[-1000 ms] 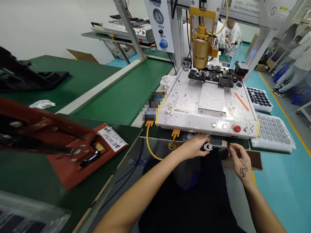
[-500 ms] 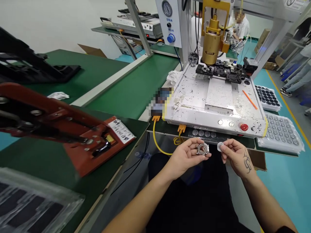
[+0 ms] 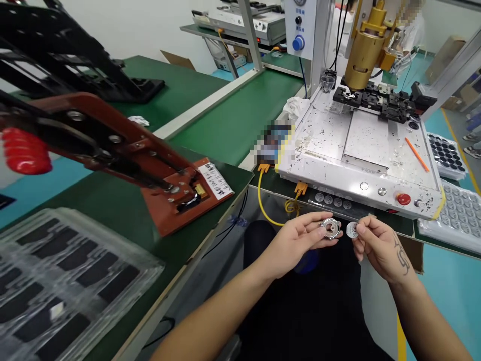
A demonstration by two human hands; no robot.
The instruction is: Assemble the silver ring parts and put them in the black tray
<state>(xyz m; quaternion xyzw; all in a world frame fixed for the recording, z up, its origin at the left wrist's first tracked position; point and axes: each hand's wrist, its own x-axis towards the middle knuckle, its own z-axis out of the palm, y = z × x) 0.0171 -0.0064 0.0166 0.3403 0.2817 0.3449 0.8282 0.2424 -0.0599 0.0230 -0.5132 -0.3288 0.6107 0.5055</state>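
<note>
Between the thumb and fingers of my left hand (image 3: 296, 243) is a silvery ring-shaped watch case (image 3: 331, 228), its round opening facing me. My right hand (image 3: 379, 248) pinches a thin, pale round disc (image 3: 352, 230) with dark printed marks. The disc is held just right of the case, a small gap apart. Both hands are over my lap, in front of the bench edge. Several similar discs (image 3: 328, 199) lie in a row on the dark bench strip beyond my hands.
A white machine (image 3: 319, 150) with a gold cylinder (image 3: 363, 60), black fixtures (image 3: 394, 103) and a red button (image 3: 403, 199) stands ahead. Trays (image 3: 456, 213) sit at right. A red-brown lever press (image 3: 180, 200) and a clear plastic tray (image 3: 145, 268) are at left. Yellow cable (image 3: 260, 200) hangs nearby.
The view has swung left, so the bench and machine appear shifted right. Both hands keep hold of the watch case and the disc, still side by side.
</note>
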